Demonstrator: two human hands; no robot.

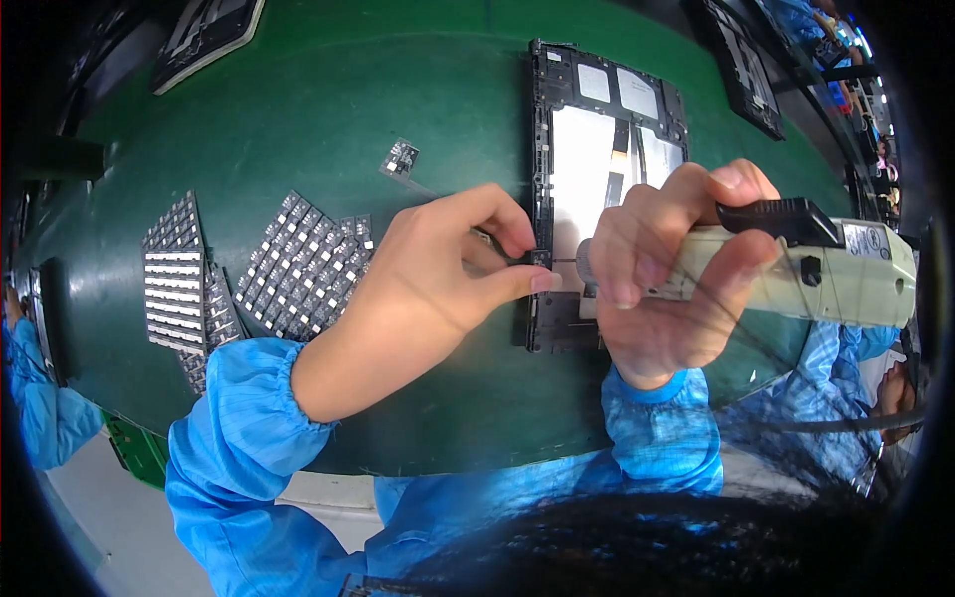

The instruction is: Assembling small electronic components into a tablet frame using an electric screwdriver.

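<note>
A tablet housing (582, 164) with a black frame and silver inner plate lies on the green table. My left hand (423, 259) reaches its left edge, thumb and forefinger closed near the frame; whatever is between the fingertips is too small to make out. My right hand (676, 269) is wrapped round an electric screwdriver (856, 274) with a pale body and a black lever. The tool lies nearly level over the lower part of the housing, and my fingers hide most of its front end.
Left of my left hand lie panels of small black circuit boards (303, 264), beside more stacked panels (174, 284). One loose small board (401, 157) lies above my wrist. Other housings rest at the far left (207, 40) and far right (741, 70). Blue-sleeved people sit at both sides.
</note>
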